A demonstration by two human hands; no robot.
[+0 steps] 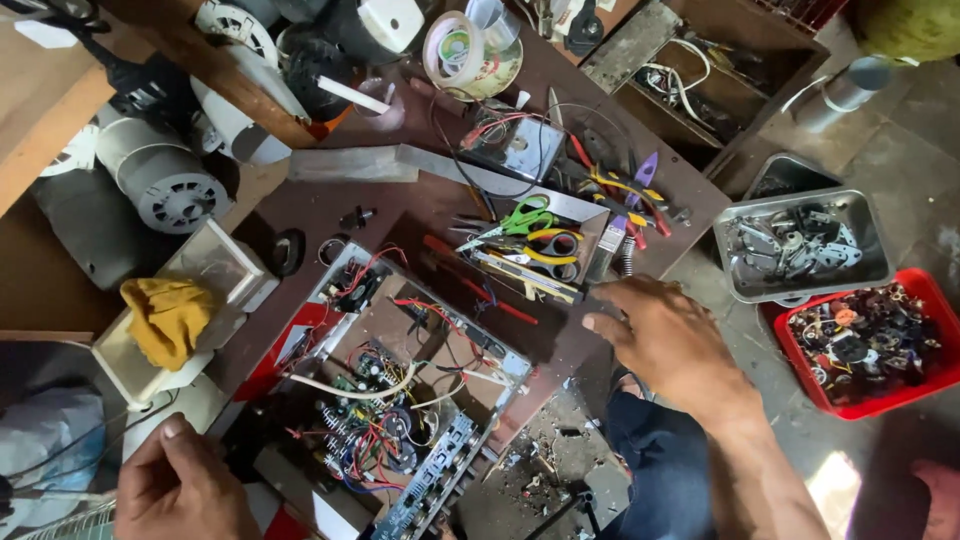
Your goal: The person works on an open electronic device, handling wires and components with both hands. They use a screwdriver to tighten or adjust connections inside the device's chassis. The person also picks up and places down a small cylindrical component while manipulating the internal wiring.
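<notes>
Left hand [180, 485]: near left corner, fingers curled loosely into a half-closed fist, nothing visibly gripped; it rests at the near left edge of the opened chassis.
Yellow cloth [168, 318]: bunched on a white box just left of the chassis, apart from both hands.
Opened chassis [400, 400]: the work in hand, lying at an angle in the middle near part of the brown table [320, 205]; circuit board, capacitors and red, white and black wires are exposed. To handle it well, I judge the left hand should steady the metal frame rather than press on the loose wires.
Tool tray [530, 250]: just beyond the chassis, holding green-handled scissors [525, 217], yellow-handled cutters and a red-handled driver, crowded together.
Right hand [665, 335]: palm down, fingers spread and open, holding nothing, its fingertips at the right near edge of the tool tray. Picking one tool by its handle looks wiser than raking through the blades.
Metal tray [800, 245]: well right on the floor, full of grey metal parts.
Red bin [868, 340]: near right, full of small mixed components.
</notes>
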